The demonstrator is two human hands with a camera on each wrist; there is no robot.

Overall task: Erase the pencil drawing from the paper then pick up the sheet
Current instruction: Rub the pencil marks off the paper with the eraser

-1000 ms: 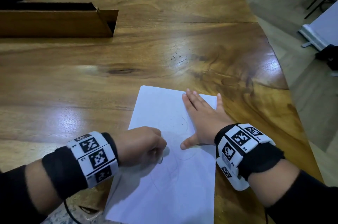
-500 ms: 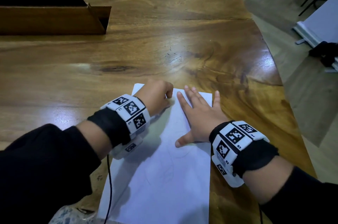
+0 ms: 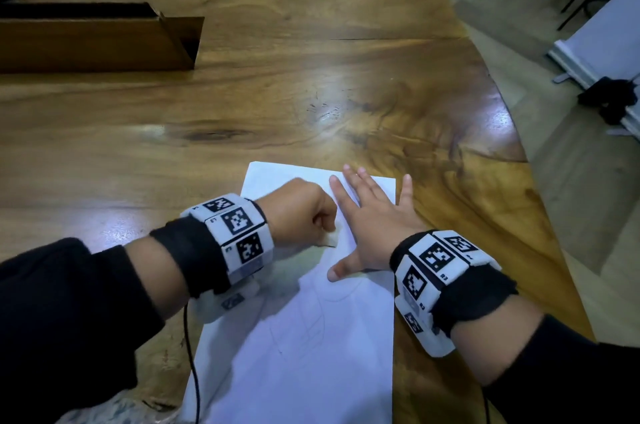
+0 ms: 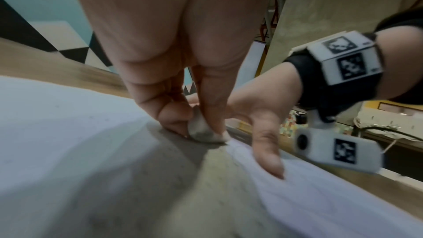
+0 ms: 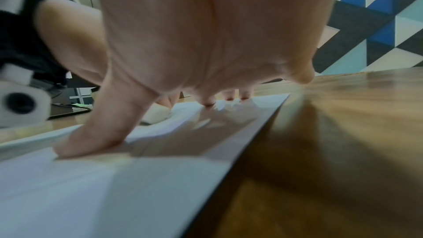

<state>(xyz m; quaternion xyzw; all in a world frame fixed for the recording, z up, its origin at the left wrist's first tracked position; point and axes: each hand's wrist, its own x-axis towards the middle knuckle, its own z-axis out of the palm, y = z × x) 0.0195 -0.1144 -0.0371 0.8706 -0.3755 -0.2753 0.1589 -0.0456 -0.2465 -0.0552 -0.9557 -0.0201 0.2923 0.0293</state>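
The table (image 3: 311, 84) was glossy brown wood, and a long wooden box (image 3: 97, 38) lay across its far left part. The paper (image 3: 311, 354) lay flat on the table's near edge, its long axis running away from the person and leaning a little to the right at the far end, its near end cut off by the frame. Faint pencil lines (image 3: 311, 326) showed around its middle. The right hand (image 3: 374, 226) lay palm down on the paper's far right part, fingers straight and spread, thumb pressed to the sheet, the little finger reaching over the right edge onto the wood. The left hand (image 3: 298, 212) was curled into a fist on the far left part, just beside the right hand, thumb and fingertips pinching a small white eraser (image 4: 203, 131). The eraser's smudged grey underside touched the paper, between the left fingers and the right thumb.
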